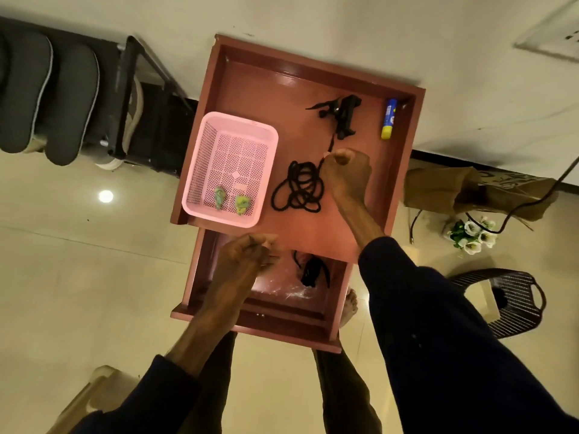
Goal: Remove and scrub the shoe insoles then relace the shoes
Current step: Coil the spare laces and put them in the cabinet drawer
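Resting curled at the table's near edge, left hand (250, 250) (seemingly empty); right hand (346, 172) pinching the black shoelace (297, 191) mid-table. Risking tangles, dragging that loose coil along.

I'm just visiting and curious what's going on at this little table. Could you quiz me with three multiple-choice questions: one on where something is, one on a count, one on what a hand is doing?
1. Where is the pink basket?
A. left part of the table top
B. on the floor
C. in the drawer

2. How many greenish lumps lie in the basket?
A. none
B. two
C. five

3. What is the right hand doing?
A. lying flat and open
B. pinching the black lace
C. holding the glue stick

Answers: 1 A, it sits on the table. 2 B, two show. 3 B, fingers closed on the lace.
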A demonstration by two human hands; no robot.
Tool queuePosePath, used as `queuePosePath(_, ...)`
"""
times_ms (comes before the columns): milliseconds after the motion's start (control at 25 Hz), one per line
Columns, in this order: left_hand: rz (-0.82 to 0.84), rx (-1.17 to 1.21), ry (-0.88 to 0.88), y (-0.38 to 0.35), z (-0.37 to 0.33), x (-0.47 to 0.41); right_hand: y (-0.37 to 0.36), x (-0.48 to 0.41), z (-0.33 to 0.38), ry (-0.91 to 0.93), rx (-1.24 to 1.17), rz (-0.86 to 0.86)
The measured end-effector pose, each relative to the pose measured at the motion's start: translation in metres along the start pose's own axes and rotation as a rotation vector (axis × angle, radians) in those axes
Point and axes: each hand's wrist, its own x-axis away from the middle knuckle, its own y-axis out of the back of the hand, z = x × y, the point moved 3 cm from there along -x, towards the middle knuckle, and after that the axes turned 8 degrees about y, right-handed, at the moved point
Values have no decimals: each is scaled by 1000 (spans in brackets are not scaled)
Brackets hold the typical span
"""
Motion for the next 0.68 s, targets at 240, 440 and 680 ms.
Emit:
queuePosePath(240,-134,-446,-521,-5,-87,68,75,76,88,272,-158,131)
queuePosePath(440,-14,-645,-787,-29,-171,126,128,122,171,552,-56,240)
queuePosePath(680,-35,-688,-816,-42,-242,212,196,160,274,579,-127,216)
